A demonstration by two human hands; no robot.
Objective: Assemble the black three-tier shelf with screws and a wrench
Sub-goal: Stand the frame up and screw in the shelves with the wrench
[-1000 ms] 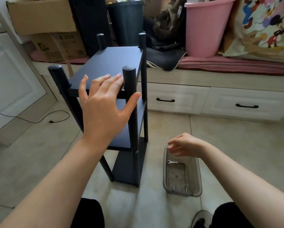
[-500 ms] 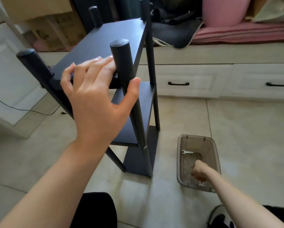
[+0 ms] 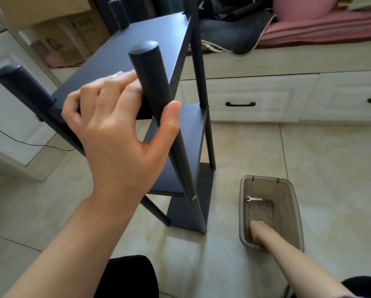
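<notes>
The black three-tier shelf (image 3: 158,37) stands upright on the tiled floor with round posts at its corners. My left hand (image 3: 118,130) holds its near edge: the fingers curl over the top board and the thumb wraps round the near right post (image 3: 152,82). My right hand (image 3: 258,230) reaches down into a clear brown plastic bin (image 3: 296,211) at the near end; its fingers are hidden, so I cannot tell what they hold. A small silver wrench (image 3: 253,198) lies at the bin's far end. A silver screw head (image 3: 193,198) shows low on the near post.
White drawer cabinets (image 3: 266,97) line the back wall under a pink cushioned bench (image 3: 320,24) with a dark mat. Cardboard boxes (image 3: 57,37) stand behind the shelf at left. A black cable (image 3: 29,143) trails on the floor at left. My knees are at the bottom edge.
My right hand dropped from above the bin down into its near end. My left hand closed its fingers and thumb on the shelf's top edge and post. The camera tilted down and closer.
</notes>
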